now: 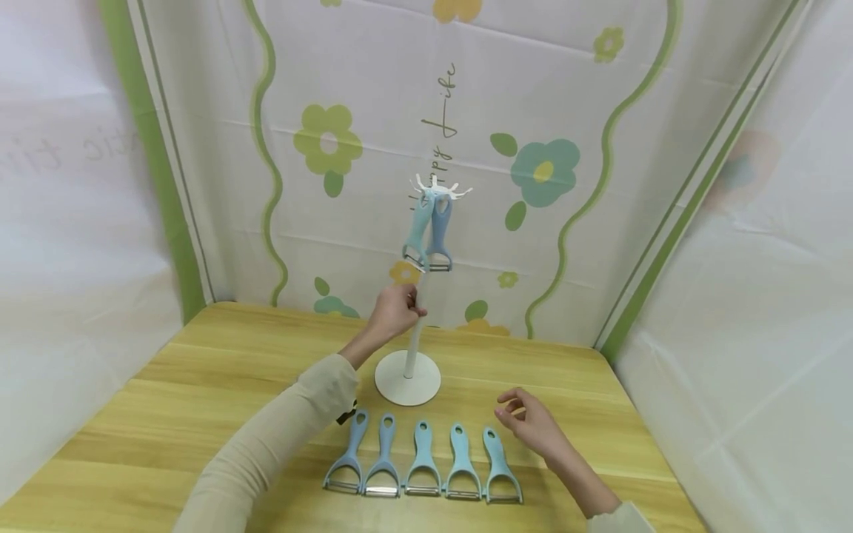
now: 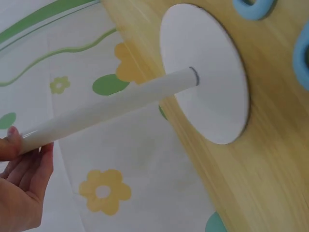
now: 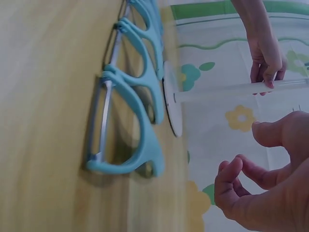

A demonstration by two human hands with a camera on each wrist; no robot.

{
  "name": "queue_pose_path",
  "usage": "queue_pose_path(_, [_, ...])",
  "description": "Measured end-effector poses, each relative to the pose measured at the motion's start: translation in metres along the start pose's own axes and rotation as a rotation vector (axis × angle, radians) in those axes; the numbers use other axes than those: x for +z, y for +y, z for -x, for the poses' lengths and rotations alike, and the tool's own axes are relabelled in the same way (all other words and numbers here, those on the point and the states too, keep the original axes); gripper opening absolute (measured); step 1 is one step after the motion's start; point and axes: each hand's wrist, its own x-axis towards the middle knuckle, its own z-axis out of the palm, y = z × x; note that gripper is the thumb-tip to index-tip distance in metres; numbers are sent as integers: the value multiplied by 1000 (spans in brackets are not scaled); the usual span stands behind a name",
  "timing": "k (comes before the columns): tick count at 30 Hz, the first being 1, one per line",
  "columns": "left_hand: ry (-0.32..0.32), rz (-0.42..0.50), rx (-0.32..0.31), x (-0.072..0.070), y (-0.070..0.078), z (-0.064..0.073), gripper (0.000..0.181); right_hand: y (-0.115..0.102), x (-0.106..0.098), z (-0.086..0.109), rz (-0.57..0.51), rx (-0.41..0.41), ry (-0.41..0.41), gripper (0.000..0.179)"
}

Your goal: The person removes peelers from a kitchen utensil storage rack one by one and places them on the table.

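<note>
A white stand with a round base (image 1: 393, 385) and a ring of hooks (image 1: 456, 192) on top stands on the table. My left hand (image 1: 395, 311) grips its pole (image 2: 111, 108) between thumb and fingers, partway up. From the hooks hang a light teal peeler (image 1: 417, 226) and a blue peeler (image 1: 440, 222), blades down. My right hand (image 1: 529, 423) hovers right of the stand, fingers loosely bent and holding nothing. It is nearest to the rightmost teal peeler (image 1: 494, 450) in a row on the table; that peeler (image 3: 145, 130) also shows in the right wrist view.
Several more peelers, including a teal one (image 1: 460, 444) and a blue one (image 1: 386, 444), lie side by side at the front, handles pointing toward the stand. The wooden table (image 1: 253, 370) ends at a flowered curtain (image 1: 373, 222), with white curtain sides left and right.
</note>
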Motion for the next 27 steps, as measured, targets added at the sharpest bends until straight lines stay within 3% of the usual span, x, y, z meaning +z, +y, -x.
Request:
queue_pose_path(6, [-81,-54,35,-10,2,-5,14,-18,1,-16,-22,-58,31,25])
queue_pose_path(13, [-168,-27,99,-14,4,-8,19,-42,-4,-36,-86,-170,94,24])
queue_pose_path(27, [-211,-93,99,-12,4,-8,28,-100,-12,-64,-227,-306,114,28])
